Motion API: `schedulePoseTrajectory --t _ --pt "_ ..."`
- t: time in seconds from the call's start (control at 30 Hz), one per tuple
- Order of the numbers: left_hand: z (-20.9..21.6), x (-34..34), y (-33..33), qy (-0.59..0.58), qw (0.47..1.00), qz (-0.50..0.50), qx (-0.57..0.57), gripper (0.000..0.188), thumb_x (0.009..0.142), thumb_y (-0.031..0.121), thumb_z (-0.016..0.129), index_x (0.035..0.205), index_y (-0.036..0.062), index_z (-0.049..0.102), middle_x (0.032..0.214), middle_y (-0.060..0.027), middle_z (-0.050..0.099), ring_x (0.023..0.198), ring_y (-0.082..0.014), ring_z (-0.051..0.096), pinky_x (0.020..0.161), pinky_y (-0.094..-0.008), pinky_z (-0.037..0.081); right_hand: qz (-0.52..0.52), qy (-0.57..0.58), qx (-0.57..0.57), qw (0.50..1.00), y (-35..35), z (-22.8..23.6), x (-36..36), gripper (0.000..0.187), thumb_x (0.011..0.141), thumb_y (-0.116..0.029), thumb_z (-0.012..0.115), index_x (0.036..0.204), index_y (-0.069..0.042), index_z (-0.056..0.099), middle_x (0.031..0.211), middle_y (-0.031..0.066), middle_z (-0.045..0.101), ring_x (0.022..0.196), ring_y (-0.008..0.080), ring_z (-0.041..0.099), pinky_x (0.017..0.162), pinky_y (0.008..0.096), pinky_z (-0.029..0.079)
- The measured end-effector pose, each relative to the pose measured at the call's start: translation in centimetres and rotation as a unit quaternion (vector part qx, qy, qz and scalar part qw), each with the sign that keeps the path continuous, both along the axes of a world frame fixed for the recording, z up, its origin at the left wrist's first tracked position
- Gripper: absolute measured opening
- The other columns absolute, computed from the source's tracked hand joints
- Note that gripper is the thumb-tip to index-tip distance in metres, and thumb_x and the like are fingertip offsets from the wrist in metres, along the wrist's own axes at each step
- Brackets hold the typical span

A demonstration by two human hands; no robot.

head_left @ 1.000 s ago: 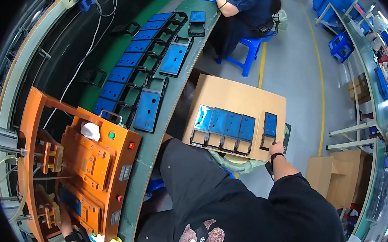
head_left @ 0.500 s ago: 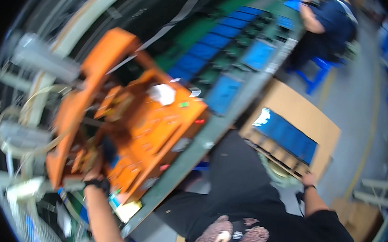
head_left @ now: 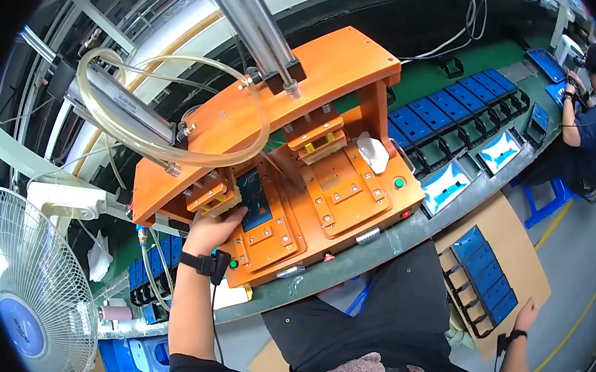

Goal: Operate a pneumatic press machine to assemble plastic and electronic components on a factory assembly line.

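Observation:
My left hand (head_left: 213, 234) reaches under the left pressing head of an orange press fixture (head_left: 324, 66). Its thumb side lies beside a dark blue panel (head_left: 256, 202) in the left bed; the other fingers are hidden by the press block. A black wrist strap with a cable sits on that arm. My right hand (head_left: 526, 317) is closed at the right edge of a cardboard sheet (head_left: 522, 243). On this sheet lies a row of blue panels with black brackets (head_left: 483, 275). The right bed (head_left: 344, 187) of the fixture holds no panel.
Pneumatic cylinders (head_left: 246, 19) and a looped clear hose (head_left: 165, 153) stand over the fixture. A white fan (head_left: 37, 283) is at the left. More blue panels (head_left: 438, 110) line the green bench, with a co-worker (head_left: 593, 135) seated at the far right on a blue stool (head_left: 549, 203).
My view has swung and steadied, so the fixture appears further right and sharper. The left hand remains inside the fixture, and the right hand remains at the cardboard sheet.

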State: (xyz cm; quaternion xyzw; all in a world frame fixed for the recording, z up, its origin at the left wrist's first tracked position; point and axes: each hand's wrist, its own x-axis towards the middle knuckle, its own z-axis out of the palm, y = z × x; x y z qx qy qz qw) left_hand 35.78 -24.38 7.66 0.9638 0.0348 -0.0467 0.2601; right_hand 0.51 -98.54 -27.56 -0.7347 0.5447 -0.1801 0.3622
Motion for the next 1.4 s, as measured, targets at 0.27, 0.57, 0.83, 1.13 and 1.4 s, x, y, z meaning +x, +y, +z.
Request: schedulePoseTrajectory --t 0.27,0.57,0.83,1.13,1.4 --pt "-3.5 -2.9 0.5 -0.137 0.965 -0.015 -0.221 0.034 0.088 0.005 0.064 0.120 -0.0036 0.056 0.117 -0.0130 0.061 0.107 -0.0188 0.059 0.092 -0.0316 0.047 0.303 -0.285 -0.054 0.908 8.0 18.4 31.5 0.034 0.093 -0.019 0.065 0.120 0.000 0.063 0.110 0.0061 0.067 0.097 0.0134 0.061 0.086 0.0278 0.048" --pt "-8.1 -8.1 -3.0 -0.337 0.924 -0.020 -0.180 0.049 0.097 0.029 0.049 0.134 -0.0034 0.045 0.145 -0.0198 0.039 0.138 -0.0320 0.035 0.115 -0.0431 0.024 0.596 0.039 -0.233 0.768 28.6 27.4 58.1 0.071 0.075 -0.052 0.072 0.119 0.002 0.061 0.121 0.0226 0.061 0.115 0.0376 0.056 0.100 0.0438 0.045" --pt "-5.8 -8.1 -4.4 -0.311 0.945 0.036 -0.094 0.044 0.094 0.027 0.051 0.128 -0.0007 0.052 0.129 -0.0202 0.052 0.127 -0.0369 0.046 0.109 -0.0488 0.033 0.558 0.144 -0.238 0.782 37.0 24.0 67.5 0.047 0.090 -0.035 0.055 0.128 -0.007 0.058 0.128 0.0151 0.059 0.120 0.0319 0.055 0.100 0.0447 0.040" --pt "-7.6 -8.3 -3.8 -0.365 0.892 0.007 -0.267 0.052 0.094 0.028 0.052 0.132 -0.0069 0.047 0.145 -0.0212 0.040 0.137 -0.0333 0.037 0.115 -0.0449 0.024 0.522 -0.092 0.196 0.825 22.6 27.2 60.0 0.052 0.085 -0.044 0.064 0.121 -0.007 0.063 0.118 0.0125 0.061 0.096 0.0262 0.062 0.083 0.0415 0.052" --pt "-7.5 -11.7 -4.2 -0.436 0.880 -0.081 -0.170 0.046 0.082 0.017 0.064 0.123 -0.0012 0.054 0.130 -0.0200 0.051 0.126 -0.0347 0.046 0.109 -0.0463 0.034 0.397 -0.310 0.578 0.641 21.7 32.0 31.0 0.043 0.086 -0.031 0.065 0.117 -0.003 0.055 0.106 0.0141 0.064 0.098 0.0335 0.065 0.095 0.0525 0.050"
